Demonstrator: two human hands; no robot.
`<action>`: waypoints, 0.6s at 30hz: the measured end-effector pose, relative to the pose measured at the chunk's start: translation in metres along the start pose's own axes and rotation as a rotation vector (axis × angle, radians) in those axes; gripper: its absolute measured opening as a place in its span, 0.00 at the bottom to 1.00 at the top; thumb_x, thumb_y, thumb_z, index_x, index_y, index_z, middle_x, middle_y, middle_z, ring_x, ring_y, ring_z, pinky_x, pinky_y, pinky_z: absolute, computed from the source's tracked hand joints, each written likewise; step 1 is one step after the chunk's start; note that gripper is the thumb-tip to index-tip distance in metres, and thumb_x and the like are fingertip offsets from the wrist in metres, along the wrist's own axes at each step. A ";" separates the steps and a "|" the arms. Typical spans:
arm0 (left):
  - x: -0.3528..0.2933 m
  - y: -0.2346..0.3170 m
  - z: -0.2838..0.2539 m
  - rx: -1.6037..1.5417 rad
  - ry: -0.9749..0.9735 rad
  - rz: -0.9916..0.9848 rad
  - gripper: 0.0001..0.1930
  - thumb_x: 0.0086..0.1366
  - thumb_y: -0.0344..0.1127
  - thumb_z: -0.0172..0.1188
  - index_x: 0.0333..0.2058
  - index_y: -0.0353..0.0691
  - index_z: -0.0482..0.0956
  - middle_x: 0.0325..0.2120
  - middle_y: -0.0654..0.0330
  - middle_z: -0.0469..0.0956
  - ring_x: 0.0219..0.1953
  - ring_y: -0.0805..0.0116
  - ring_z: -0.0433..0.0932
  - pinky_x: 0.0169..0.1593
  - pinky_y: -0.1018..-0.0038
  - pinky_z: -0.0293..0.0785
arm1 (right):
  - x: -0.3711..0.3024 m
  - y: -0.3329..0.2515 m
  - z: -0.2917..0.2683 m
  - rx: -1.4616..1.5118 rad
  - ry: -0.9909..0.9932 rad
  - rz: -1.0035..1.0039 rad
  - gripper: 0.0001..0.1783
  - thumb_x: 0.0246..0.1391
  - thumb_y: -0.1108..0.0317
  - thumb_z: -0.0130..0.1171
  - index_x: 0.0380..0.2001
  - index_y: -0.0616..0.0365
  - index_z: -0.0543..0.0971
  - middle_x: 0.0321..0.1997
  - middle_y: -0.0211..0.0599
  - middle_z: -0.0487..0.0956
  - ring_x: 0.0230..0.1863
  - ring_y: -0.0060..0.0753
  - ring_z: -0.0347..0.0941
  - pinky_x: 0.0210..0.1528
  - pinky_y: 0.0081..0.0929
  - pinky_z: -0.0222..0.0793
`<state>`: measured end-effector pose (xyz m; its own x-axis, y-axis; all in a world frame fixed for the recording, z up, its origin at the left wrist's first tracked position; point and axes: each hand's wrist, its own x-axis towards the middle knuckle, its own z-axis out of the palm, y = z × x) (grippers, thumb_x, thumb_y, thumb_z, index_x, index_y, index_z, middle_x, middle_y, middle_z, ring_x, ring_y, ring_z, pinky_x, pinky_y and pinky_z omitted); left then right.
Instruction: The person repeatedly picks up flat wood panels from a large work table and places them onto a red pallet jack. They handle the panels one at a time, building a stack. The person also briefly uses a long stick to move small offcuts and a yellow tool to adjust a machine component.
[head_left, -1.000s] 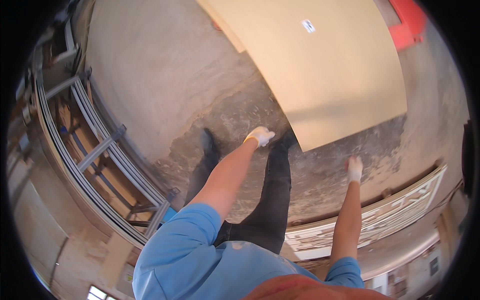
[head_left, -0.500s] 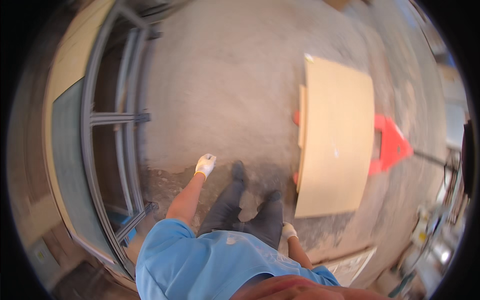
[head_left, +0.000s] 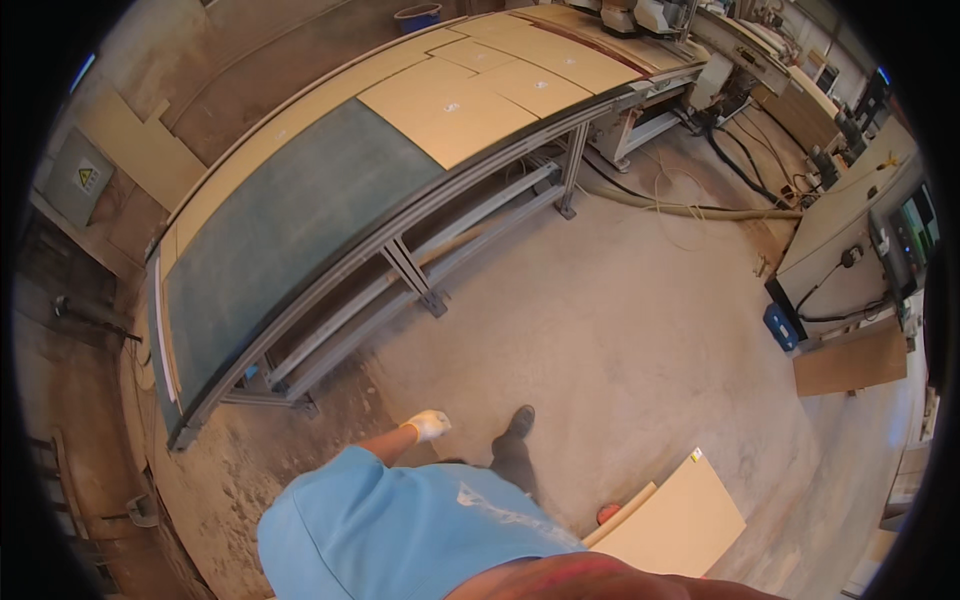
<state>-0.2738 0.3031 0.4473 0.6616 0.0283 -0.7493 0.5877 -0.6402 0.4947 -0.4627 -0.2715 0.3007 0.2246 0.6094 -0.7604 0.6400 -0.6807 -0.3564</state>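
Observation:
My left hand [head_left: 428,425], in a white glove, hangs free beside my body above the dusty concrete floor and holds nothing; its fingers are too small to read. My blue shirt [head_left: 400,530] fills the lower middle of the view, and one dark shoe [head_left: 520,420] shows just right of the hand. No part of my right hand shows. A stack of pale wooden boards [head_left: 680,520] lies low at the lower right, behind me. The long metal-framed table [head_left: 300,230] with a green belt stands ahead at the left.
Several pale boards [head_left: 500,85] lie on the far end of the table. Machines and cabinets [head_left: 850,210] line the right side, with cables and a hose [head_left: 690,210] on the floor. A brown board [head_left: 850,360] leans at the right.
My view has swung away from the board stack toward the long table. Both hands came off the board one second ago; the right hand has dropped out of sight and the left hangs free.

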 end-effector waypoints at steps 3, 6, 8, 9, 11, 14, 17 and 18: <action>0.010 0.009 -0.057 -0.303 0.092 -0.101 0.13 0.69 0.43 0.54 0.42 0.41 0.82 0.34 0.59 0.82 0.36 0.66 0.82 0.39 0.66 0.78 | -0.007 0.112 -0.165 -0.170 -0.115 0.093 0.17 0.55 0.56 0.57 0.35 0.55 0.87 0.36 0.50 0.87 0.37 0.45 0.85 0.43 0.40 0.79; 0.036 0.027 -0.123 -0.618 0.417 -0.152 0.09 0.73 0.35 0.52 0.45 0.41 0.78 0.30 0.59 0.80 0.30 0.66 0.82 0.31 0.68 0.79 | 0.025 0.227 -0.392 0.543 0.052 0.738 0.13 0.55 0.57 0.56 0.32 0.48 0.86 0.31 0.36 0.87 0.31 0.34 0.83 0.39 0.38 0.78; 0.061 0.046 -0.173 -0.893 0.687 -0.104 0.11 0.73 0.36 0.52 0.47 0.40 0.77 0.33 0.57 0.80 0.30 0.63 0.84 0.31 0.66 0.80 | 0.067 0.273 -0.548 0.519 0.435 0.674 0.11 0.52 0.62 0.53 0.26 0.52 0.83 0.27 0.38 0.84 0.26 0.35 0.81 0.34 0.37 0.77; 0.074 0.057 -0.199 -0.924 0.800 -0.043 0.11 0.73 0.37 0.52 0.48 0.40 0.77 0.35 0.57 0.80 0.30 0.64 0.84 0.33 0.66 0.81 | 0.084 0.293 -0.627 0.442 0.570 0.474 0.11 0.53 0.63 0.51 0.28 0.52 0.82 0.26 0.37 0.84 0.26 0.36 0.80 0.34 0.35 0.76; 0.111 0.086 -0.259 -0.992 0.999 0.024 0.13 0.73 0.38 0.53 0.51 0.40 0.76 0.37 0.56 0.81 0.32 0.65 0.85 0.35 0.66 0.81 | 0.137 0.302 -0.770 0.543 0.838 0.346 0.13 0.60 0.68 0.49 0.40 0.60 0.81 0.30 0.38 0.82 0.31 0.32 0.79 0.34 0.31 0.74; 0.174 0.130 -0.350 -0.864 1.124 0.007 0.16 0.72 0.41 0.53 0.53 0.39 0.76 0.45 0.50 0.83 0.41 0.56 0.86 0.49 0.62 0.79 | 0.222 0.272 -0.937 0.777 1.096 0.003 0.15 0.64 0.68 0.51 0.47 0.67 0.79 0.33 0.37 0.82 0.35 0.26 0.78 0.41 0.26 0.74; 0.244 0.178 -0.440 -0.571 1.200 -0.071 0.19 0.71 0.44 0.54 0.55 0.40 0.75 0.52 0.47 0.80 0.52 0.47 0.81 0.59 0.58 0.73 | 0.306 0.219 -1.059 0.524 1.118 0.016 0.17 0.61 0.63 0.57 0.49 0.60 0.79 0.44 0.48 0.84 0.46 0.47 0.81 0.51 0.37 0.75; 0.266 0.193 -0.459 -0.527 1.170 -0.097 0.21 0.70 0.45 0.54 0.57 0.41 0.73 0.55 0.47 0.78 0.55 0.44 0.78 0.60 0.56 0.72 | 0.325 0.203 -1.083 0.380 1.071 0.054 0.18 0.61 0.62 0.59 0.50 0.59 0.79 0.47 0.49 0.84 0.50 0.52 0.81 0.54 0.40 0.74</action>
<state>0.2293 0.5395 0.5455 0.4614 0.8821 -0.0948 0.5908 -0.2258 0.7745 0.5361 0.2287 0.5694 0.8741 0.4856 0.0099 0.3872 -0.6843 -0.6179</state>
